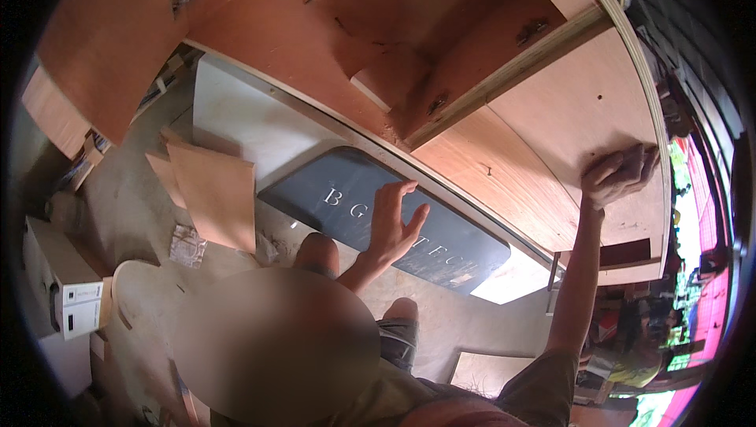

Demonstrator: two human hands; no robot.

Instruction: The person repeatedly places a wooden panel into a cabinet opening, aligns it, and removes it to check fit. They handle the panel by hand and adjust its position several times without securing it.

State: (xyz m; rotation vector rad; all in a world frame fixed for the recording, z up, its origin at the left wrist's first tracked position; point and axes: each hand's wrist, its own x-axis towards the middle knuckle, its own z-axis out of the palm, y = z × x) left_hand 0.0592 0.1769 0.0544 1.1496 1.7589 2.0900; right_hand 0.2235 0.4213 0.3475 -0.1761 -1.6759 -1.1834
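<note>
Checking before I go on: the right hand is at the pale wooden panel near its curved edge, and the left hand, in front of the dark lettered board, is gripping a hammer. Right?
Not quite: the left hand grips no hammer; the head view shows it open and empty. The rest of your statement stands.

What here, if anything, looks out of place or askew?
A small crinkled packet lies on the floor near two loose wooden boards, left of the left hand; it looks like litter, and the boards overlap askew.
</note>
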